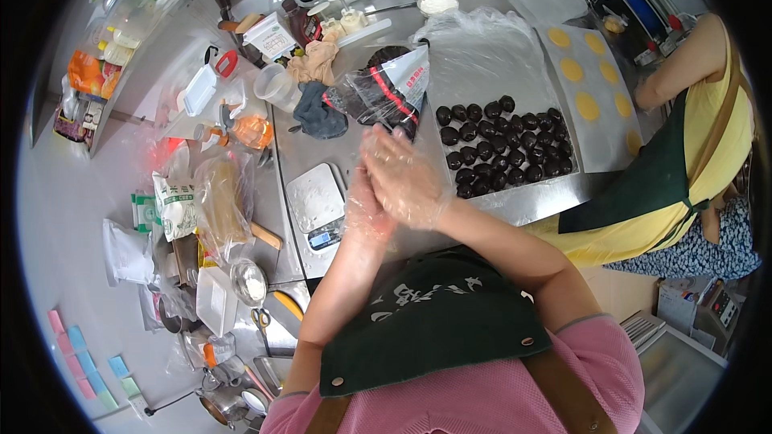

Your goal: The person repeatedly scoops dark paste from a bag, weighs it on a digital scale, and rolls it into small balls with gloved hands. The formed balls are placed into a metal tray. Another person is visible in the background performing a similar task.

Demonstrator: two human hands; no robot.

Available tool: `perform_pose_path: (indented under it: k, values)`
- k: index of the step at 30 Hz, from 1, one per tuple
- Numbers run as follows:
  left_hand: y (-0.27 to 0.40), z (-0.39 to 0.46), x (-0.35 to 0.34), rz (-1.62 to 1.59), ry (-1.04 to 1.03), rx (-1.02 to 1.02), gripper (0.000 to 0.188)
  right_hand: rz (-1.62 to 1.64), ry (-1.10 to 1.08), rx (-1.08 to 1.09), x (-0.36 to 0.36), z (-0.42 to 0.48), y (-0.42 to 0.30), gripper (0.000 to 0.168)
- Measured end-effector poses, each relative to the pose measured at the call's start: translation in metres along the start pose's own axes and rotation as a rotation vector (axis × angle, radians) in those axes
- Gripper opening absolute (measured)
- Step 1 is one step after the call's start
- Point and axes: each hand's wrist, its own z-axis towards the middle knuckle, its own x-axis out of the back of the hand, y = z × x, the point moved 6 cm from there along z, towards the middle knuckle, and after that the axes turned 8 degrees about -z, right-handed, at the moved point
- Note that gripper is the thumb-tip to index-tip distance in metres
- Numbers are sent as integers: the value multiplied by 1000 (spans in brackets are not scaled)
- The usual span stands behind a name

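Note:
Both my hands wear clear plastic gloves and are pressed palm to palm above the steel worktop. My right hand (410, 178) lies over my left hand (365, 196), and whatever may be between the palms is hidden. Just beyond the fingertips is an opened black and white plastic pouch (392, 87) with dark paste at its mouth. To the right, several glossy dark balls (499, 143) sit in rows in a film-lined tray (488, 66). A digital kitchen scale (315, 198) with a lit display stands left of my hands.
A dark cloth (319, 111), plastic cup (276, 85) and orange-liquid spray bottle (252, 131) crowd the left. Flour fills a bowl (438, 3) at the back. Yellow dough discs (586, 106) lie on a sheet at right, beside a person in a green apron (633, 193). Scissors (262, 320) lie lower left.

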Motion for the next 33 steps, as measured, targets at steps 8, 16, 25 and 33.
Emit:
perform_pose_path:
  k: [8, 16, 25, 33]
  values:
    - [-18, -7, -12, -119, -209, 314, 42, 46, 215, -84, 14, 4, 3, 51]
    - [-11, -9, -6, -74, -171, 231, 42, 355, 185, 1, -6, -15, -17, 45]
    - [-7, 4, 26, -123, -220, 214, 48, 402, 284, 63, -25, -20, -24, 51]
    - [17, -9, 11, 67, -186, 5, 55, 215, 73, -113, -5, 4, -24, 46]
